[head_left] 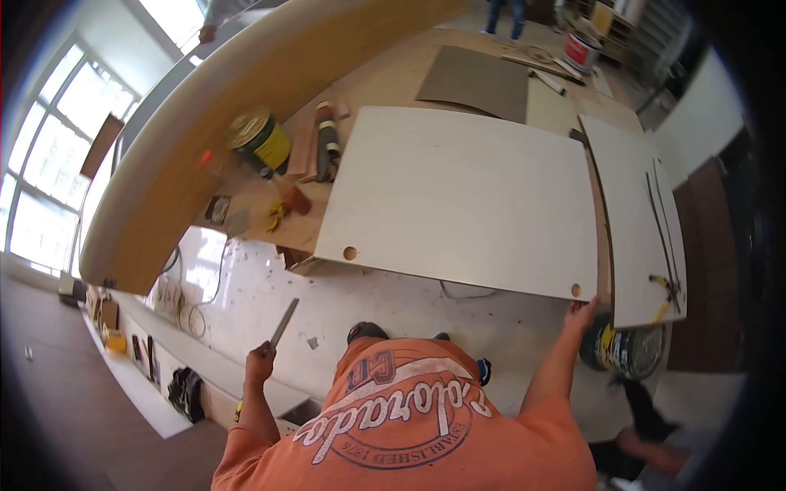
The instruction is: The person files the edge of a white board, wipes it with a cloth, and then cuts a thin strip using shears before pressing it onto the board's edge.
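My left hand (pixel 260 361) is closed round the lower end of a flat grey file (pixel 285 322), which points up and away over the floor. At the near right corner of a large white panel (pixel 467 196), my right hand (pixel 580 313) grips the edge, its fingers partly hidden. The panel lies flat on the workbench, its near edge towards me. Two round holes sit near its front corners, the left hole (pixel 350 254) and the right hole (pixel 576 290).
A narrower white panel (pixel 634 221) with thin dark strips lies at right, above a dark can (pixel 626 348). A yellow-labelled can (pixel 260 141) stands left, beside a long curved wooden piece (pixel 188 123). Another person's arm (pixel 655 454) shows at lower right.
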`<action>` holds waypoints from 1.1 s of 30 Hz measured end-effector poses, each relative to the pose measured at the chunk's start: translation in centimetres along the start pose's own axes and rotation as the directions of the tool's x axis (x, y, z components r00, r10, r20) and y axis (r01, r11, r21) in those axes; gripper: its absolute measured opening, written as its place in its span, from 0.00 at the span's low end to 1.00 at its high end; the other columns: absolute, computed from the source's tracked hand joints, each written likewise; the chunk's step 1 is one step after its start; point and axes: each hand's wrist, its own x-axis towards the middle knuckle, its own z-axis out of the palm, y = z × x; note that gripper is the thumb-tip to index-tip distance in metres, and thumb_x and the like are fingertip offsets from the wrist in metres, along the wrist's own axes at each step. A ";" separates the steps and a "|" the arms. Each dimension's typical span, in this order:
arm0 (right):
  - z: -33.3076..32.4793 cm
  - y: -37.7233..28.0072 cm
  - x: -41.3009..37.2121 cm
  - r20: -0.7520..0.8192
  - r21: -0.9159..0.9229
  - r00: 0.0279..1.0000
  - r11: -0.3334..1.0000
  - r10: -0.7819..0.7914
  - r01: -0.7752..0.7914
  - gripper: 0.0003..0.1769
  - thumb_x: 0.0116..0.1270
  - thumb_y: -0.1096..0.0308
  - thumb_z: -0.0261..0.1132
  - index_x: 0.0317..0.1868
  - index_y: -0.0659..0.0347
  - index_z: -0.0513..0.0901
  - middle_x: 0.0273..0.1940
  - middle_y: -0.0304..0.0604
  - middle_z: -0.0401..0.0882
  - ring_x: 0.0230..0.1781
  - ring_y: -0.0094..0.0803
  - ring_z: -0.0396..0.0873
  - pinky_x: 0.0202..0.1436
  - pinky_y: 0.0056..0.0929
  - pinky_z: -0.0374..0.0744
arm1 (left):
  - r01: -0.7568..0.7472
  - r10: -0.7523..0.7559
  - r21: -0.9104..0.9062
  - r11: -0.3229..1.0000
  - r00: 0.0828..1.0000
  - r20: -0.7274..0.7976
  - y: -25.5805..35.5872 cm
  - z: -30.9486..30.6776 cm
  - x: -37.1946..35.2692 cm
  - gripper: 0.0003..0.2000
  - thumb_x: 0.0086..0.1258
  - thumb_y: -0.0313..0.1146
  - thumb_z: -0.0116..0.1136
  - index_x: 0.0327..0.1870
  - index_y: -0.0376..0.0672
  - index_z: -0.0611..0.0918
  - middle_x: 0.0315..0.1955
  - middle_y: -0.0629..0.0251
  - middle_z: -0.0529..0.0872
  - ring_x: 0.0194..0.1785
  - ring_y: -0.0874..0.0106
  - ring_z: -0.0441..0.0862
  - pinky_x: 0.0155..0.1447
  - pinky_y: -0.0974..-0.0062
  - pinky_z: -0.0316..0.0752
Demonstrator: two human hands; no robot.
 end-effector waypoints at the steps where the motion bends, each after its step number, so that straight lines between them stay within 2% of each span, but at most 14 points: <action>1: 0.2 0.2 -0.5 -0.040 0.018 0.999 1.000 -0.007 0.008 0.27 0.74 0.45 0.65 0.58 0.60 0.79 0.42 0.37 0.81 0.38 0.25 0.76 0.37 0.25 0.73 | 0.034 -0.036 -0.052 0.998 0.998 -0.050 0.2 -0.4 -0.8 0.23 0.69 0.39 0.65 0.60 0.33 0.83 0.34 0.47 0.89 0.36 0.64 0.86 0.43 0.67 0.79; 5: -0.2 1.5 -1.5 0.040 0.011 0.999 1.000 0.018 -0.019 0.25 0.74 0.47 0.65 0.58 0.60 0.79 0.41 0.38 0.80 0.38 0.25 0.74 0.38 0.25 0.73 | 0.018 -0.089 -0.307 0.951 0.972 -0.219 0.2 -0.7 -0.6 0.22 0.69 0.36 0.65 0.60 0.30 0.82 0.28 0.57 0.86 0.28 0.73 0.76 0.34 0.72 0.74; 8: 0.1 2.4 -3.0 0.071 0.041 0.997 0.998 0.040 -0.043 0.24 0.74 0.48 0.66 0.57 0.59 0.79 0.42 0.37 0.79 0.39 0.27 0.75 0.39 0.27 0.74 | -0.017 -0.084 -0.386 0.922 0.966 -0.244 1.1 -0.8 3.3 0.22 0.70 0.35 0.64 0.60 0.28 0.81 0.36 0.53 0.89 0.34 0.69 0.83 0.41 0.71 0.78; 11: 0.8 3.1 -5.9 0.073 0.052 0.996 0.997 0.059 -0.063 0.24 0.73 0.48 0.68 0.55 0.59 0.79 0.42 0.37 0.79 0.39 0.28 0.75 0.41 0.30 0.75 | -0.163 0.024 -0.448 0.879 0.954 -0.299 2.3 -0.8 9.5 0.23 0.70 0.35 0.64 0.61 0.29 0.81 0.44 0.46 0.89 0.45 0.65 0.87 0.50 0.70 0.80; 13: 1.3 3.8 -7.9 0.109 0.018 0.991 0.997 0.079 -0.081 0.21 0.73 0.48 0.67 0.52 0.56 0.79 0.41 0.35 0.79 0.39 0.28 0.75 0.40 0.29 0.75 | -0.184 0.071 -0.430 0.884 0.962 -0.264 5.8 -2.9 12.9 0.23 0.71 0.36 0.64 0.62 0.29 0.80 0.51 0.42 0.88 0.54 0.61 0.87 0.59 0.68 0.79; 16: 2.4 7.2 -11.0 0.121 -0.052 0.981 0.988 0.150 -0.144 0.18 0.74 0.49 0.65 0.50 0.53 0.79 0.41 0.34 0.79 0.38 0.27 0.75 0.40 0.28 0.74 | -0.314 0.208 -0.414 0.854 0.937 -0.282 10.7 -5.6 20.6 0.24 0.69 0.35 0.64 0.63 0.30 0.80 0.51 0.42 0.87 0.55 0.57 0.86 0.61 0.66 0.78; 19: 2.8 10.0 -13.1 0.155 -0.133 0.976 0.982 0.154 -0.134 0.16 0.75 0.49 0.64 0.49 0.52 0.80 0.39 0.34 0.80 0.38 0.27 0.76 0.39 0.28 0.75 | -0.423 0.322 -0.366 0.829 0.896 -0.306 13.8 -6.3 26.5 0.24 0.68 0.34 0.64 0.63 0.31 0.79 0.53 0.40 0.86 0.58 0.54 0.85 0.62 0.65 0.77; 22: 4.2 12.1 -17.2 0.136 -0.118 0.980 0.985 0.143 -0.128 0.14 0.74 0.50 0.64 0.46 0.51 0.81 0.39 0.32 0.82 0.38 0.26 0.77 0.39 0.28 0.75 | -0.478 0.393 -0.314 0.820 0.870 -0.298 18.3 -7.0 30.7 0.25 0.67 0.33 0.63 0.64 0.30 0.79 0.56 0.39 0.84 0.61 0.52 0.83 0.66 0.65 0.75; 24: 3.4 14.4 -16.9 0.211 -0.022 0.957 0.980 0.199 -0.199 0.11 0.73 0.53 0.66 0.44 0.50 0.82 0.35 0.31 0.82 0.34 0.27 0.78 0.37 0.28 0.75 | -0.559 0.487 -0.291 0.777 0.825 -0.285 19.5 -5.8 35.2 0.24 0.68 0.31 0.62 0.64 0.30 0.79 0.57 0.40 0.84 0.62 0.52 0.83 0.67 0.64 0.74; 27: 4.7 16.1 -20.8 0.189 0.017 0.965 0.982 0.180 -0.186 0.11 0.74 0.55 0.66 0.41 0.52 0.81 0.30 0.34 0.79 0.32 0.28 0.77 0.37 0.29 0.77 | -0.513 0.495 -0.316 0.798 0.857 -0.143 23.9 -6.6 36.6 0.21 0.67 0.28 0.59 0.60 0.32 0.82 0.53 0.43 0.87 0.57 0.53 0.86 0.62 0.63 0.77; 29: 5.2 17.0 -22.6 0.202 -0.039 0.960 0.981 0.194 -0.190 0.12 0.74 0.54 0.66 0.42 0.54 0.80 0.34 0.35 0.79 0.34 0.28 0.77 0.38 0.30 0.77 | -0.584 0.567 -0.257 0.770 0.811 -0.146 22.7 -4.3 41.0 0.19 0.61 0.24 0.55 0.55 0.31 0.83 0.47 0.43 0.88 0.51 0.52 0.87 0.58 0.63 0.78; 30: 6.1 16.8 -24.5 0.175 -0.056 0.966 0.982 0.190 -0.182 0.13 0.75 0.54 0.65 0.41 0.55 0.80 0.33 0.35 0.79 0.32 0.27 0.76 0.36 0.29 0.77 | -0.534 0.511 -0.281 0.797 0.845 -0.157 23.8 -4.7 39.8 0.19 0.60 0.23 0.53 0.53 0.30 0.83 0.44 0.41 0.88 0.49 0.47 0.86 0.57 0.61 0.78; 31: 7.1 16.3 -26.4 0.157 -0.081 0.969 0.980 0.193 -0.182 0.14 0.76 0.54 0.63 0.41 0.56 0.80 0.32 0.36 0.78 0.29 0.26 0.76 0.34 0.27 0.76 | -0.586 0.557 -0.267 0.765 0.810 -0.184 23.4 -4.1 40.5 0.18 0.62 0.24 0.53 0.53 0.30 0.83 0.44 0.40 0.87 0.49 0.45 0.85 0.57 0.59 0.77; 33: 7.5 16.5 -27.6 0.156 -0.073 0.966 0.978 0.205 -0.196 0.13 0.75 0.54 0.65 0.42 0.55 0.79 0.35 0.35 0.79 0.34 0.28 0.76 0.38 0.30 0.78 | -0.644 0.614 -0.217 0.734 0.765 -0.193 22.7 -3.9 41.3 0.17 0.65 0.26 0.53 0.52 0.29 0.83 0.45 0.39 0.85 0.51 0.43 0.83 0.58 0.56 0.75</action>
